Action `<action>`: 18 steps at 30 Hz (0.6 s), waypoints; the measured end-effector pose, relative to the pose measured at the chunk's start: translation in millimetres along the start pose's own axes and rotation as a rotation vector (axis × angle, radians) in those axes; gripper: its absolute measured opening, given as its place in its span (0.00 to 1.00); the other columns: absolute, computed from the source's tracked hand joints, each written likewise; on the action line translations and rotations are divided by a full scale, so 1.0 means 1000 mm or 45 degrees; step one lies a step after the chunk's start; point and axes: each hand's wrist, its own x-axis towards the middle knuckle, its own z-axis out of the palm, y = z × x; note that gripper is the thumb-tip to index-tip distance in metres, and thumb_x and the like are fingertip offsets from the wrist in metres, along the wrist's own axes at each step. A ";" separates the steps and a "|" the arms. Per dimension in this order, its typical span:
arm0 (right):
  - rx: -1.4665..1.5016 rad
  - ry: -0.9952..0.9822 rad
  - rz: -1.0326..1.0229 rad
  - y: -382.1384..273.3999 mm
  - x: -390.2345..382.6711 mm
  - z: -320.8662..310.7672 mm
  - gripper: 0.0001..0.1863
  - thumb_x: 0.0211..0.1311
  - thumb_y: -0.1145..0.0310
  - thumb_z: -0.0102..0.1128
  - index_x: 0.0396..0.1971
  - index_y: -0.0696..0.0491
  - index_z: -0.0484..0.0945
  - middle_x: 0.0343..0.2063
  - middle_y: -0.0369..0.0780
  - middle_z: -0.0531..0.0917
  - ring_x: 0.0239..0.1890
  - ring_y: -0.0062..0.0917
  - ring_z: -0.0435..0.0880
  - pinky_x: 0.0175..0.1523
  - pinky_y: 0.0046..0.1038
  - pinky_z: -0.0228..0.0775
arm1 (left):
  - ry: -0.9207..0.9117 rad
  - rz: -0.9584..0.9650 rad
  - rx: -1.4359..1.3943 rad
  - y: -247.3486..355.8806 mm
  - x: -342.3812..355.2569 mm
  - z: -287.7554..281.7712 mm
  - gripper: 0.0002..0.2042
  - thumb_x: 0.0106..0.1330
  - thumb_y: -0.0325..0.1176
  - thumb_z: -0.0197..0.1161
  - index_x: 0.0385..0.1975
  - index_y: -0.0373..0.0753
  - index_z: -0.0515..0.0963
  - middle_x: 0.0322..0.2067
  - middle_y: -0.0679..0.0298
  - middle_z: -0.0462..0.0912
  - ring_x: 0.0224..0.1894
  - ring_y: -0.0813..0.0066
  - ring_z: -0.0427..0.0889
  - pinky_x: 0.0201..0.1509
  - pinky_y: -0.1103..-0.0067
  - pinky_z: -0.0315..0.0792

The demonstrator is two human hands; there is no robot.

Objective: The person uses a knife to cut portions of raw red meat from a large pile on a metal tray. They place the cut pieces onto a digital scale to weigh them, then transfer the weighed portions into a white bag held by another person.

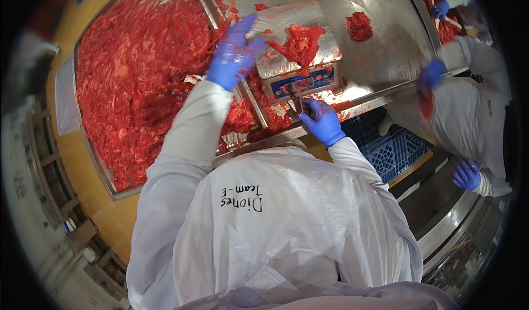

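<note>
My left hand, in a blue glove, is beside the left edge of a digital scale. Its fingers are apart and it holds nothing. A piece of red raw meat lies on the scale's metal plate. My right hand, also gloved in blue, is closed at the tray's near edge, just below the scale's display panel. From its fingers a narrow, knife-like tool points up in front of the display; the handle is hidden.
A large metal tray heaped with red meat trimmings stands at the left. Another meat piece lies on the steel table right of the scale. Blue crates are below. Co-workers in white stand at the right.
</note>
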 end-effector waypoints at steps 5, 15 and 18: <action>0.049 -0.014 0.008 -0.008 0.000 -0.004 0.22 0.61 0.62 0.69 0.52 0.56 0.81 0.42 0.47 0.87 0.48 0.44 0.85 0.55 0.43 0.78 | -0.703 -0.122 1.028 -0.030 -0.136 -0.059 0.17 0.62 0.27 0.71 0.50 0.38 0.79 0.46 0.57 0.84 0.43 0.66 0.86 0.47 0.69 0.81; -0.028 -0.001 -0.016 -0.002 -0.001 -0.001 0.24 0.61 0.62 0.73 0.55 0.56 0.80 0.44 0.46 0.88 0.48 0.40 0.88 0.55 0.40 0.80 | -0.668 -0.408 0.158 0.039 -0.070 -0.063 0.01 0.62 0.24 0.62 0.30 0.38 0.78 0.24 0.63 0.80 0.28 0.73 0.79 0.33 0.72 0.73; 0.080 0.021 0.006 -0.003 -0.003 0.001 0.23 0.61 0.62 0.70 0.54 0.56 0.80 0.43 0.46 0.88 0.48 0.43 0.86 0.56 0.43 0.78 | -0.522 -0.568 -0.008 0.032 -0.074 -0.053 0.00 0.63 0.24 0.63 0.31 0.36 0.79 0.23 0.67 0.77 0.29 0.81 0.75 0.33 0.76 0.71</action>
